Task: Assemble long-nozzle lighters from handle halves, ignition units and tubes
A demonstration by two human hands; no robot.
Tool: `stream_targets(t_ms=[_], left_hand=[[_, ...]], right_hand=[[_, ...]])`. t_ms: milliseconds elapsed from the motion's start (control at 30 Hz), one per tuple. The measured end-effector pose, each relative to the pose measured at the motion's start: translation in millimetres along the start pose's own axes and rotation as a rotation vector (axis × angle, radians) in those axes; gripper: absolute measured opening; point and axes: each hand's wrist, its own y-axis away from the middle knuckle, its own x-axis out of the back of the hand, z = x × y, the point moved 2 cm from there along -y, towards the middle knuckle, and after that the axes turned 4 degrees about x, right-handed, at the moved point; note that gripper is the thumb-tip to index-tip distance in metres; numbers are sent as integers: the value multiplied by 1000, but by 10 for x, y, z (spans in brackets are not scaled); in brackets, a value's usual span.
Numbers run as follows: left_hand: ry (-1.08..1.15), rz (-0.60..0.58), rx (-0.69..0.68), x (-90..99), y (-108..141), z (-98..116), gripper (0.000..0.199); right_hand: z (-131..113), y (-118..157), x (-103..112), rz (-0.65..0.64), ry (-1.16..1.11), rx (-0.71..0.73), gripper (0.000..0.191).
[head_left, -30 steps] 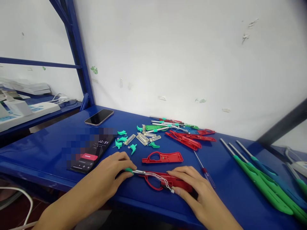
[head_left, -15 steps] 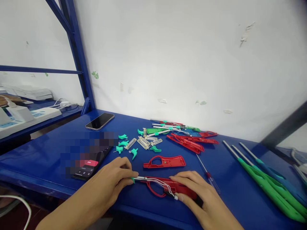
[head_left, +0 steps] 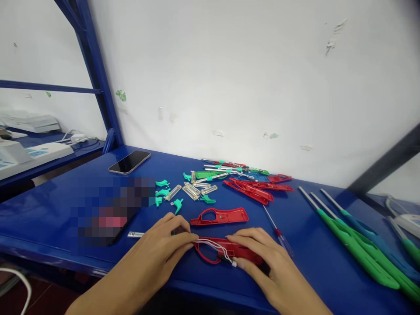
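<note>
In the head view, my left hand (head_left: 167, 251) pinches a metal lighter tube (head_left: 135, 235) at the neck of a red lighter shell half (head_left: 238, 250). The tube's slotted end sticks out left behind the wrist. White wires (head_left: 213, 244) run from my left fingertips across the shell's loop to a small white connector (head_left: 234, 263) by my right thumb. My right hand (head_left: 272, 267) grips the shell's wide end, fingers on top, thumb at the near edge. It partly covers a black part (head_left: 224, 258). Another red shell half (head_left: 232, 216) lies just beyond, open side up.
Green triggers (head_left: 178, 204) and clear fuel tanks (head_left: 190, 191) lie behind my hands, with red shells (head_left: 249, 191) farther back. A screwdriver (head_left: 278, 232) lies right, beside assembled green lighters (head_left: 357, 249). Left are a phone (head_left: 130, 162) and a blurred dark device (head_left: 111, 223).
My left fingers have shifted right along the tube to the shell's loop, and the tube's far end now shows on the left. My right hand keeps its grip. The view has shifted slightly.
</note>
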Motion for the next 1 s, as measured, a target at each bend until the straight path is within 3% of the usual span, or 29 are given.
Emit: stream_targets(t_ms=[367,533,733,1000], left_hand=[[69,36,13,-60,-2,9,38],[51,56,-2,-61,-5,48,41],[66,68,0,-47,-19,73,38],[8,73,3,-60,5,87,32]], right_hand=[[-121,49,50,58,67,-33,16],[-143,30,44,85,92,44,7],[-91,19,20,153,128,148,14],[-71,28,12,155,126,174,12]])
